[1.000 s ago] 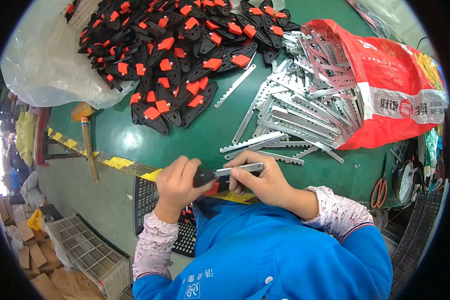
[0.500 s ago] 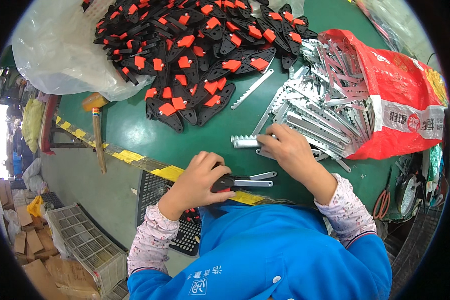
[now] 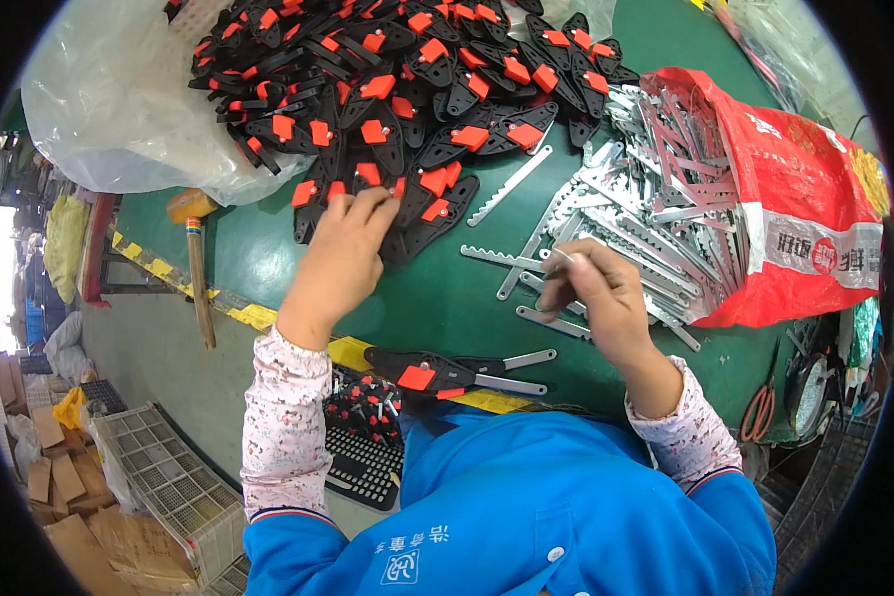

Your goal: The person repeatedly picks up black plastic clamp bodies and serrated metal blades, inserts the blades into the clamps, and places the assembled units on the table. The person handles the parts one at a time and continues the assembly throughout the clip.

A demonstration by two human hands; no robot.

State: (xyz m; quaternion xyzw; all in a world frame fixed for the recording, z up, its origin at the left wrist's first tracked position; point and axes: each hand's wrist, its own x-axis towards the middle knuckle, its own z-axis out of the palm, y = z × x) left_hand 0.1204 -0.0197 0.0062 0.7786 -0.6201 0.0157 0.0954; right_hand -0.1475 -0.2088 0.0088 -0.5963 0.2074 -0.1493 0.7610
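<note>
My left hand (image 3: 340,253) reaches onto the near edge of a heap of black plastic pieces (image 3: 377,134) with red tabs. Its fingers curl down over one of these pieces; the thumb is mostly hidden. In my right hand (image 3: 596,283), thumb and fingers pinch a notched metal strip (image 3: 502,256), which points left over the table. Close to my body, at the table's edge, lies a pair of black pieces (image 3: 422,372) with a red tab. Two metal strips (image 3: 512,384) stick out of its right end.
A red bag (image 3: 785,199) at the right spills many metal strips onto the green table (image 3: 258,233). One loose strip (image 3: 510,186) lies beside the heap. A mallet (image 3: 195,258) rests at the left edge, below a clear plastic bag (image 3: 119,99). Scissors (image 3: 759,407) are at the right.
My left hand has let go of the black pieces at the near edge and moved up to the heap. My right hand has turned and shifted slightly right, holding fewer strips outward.
</note>
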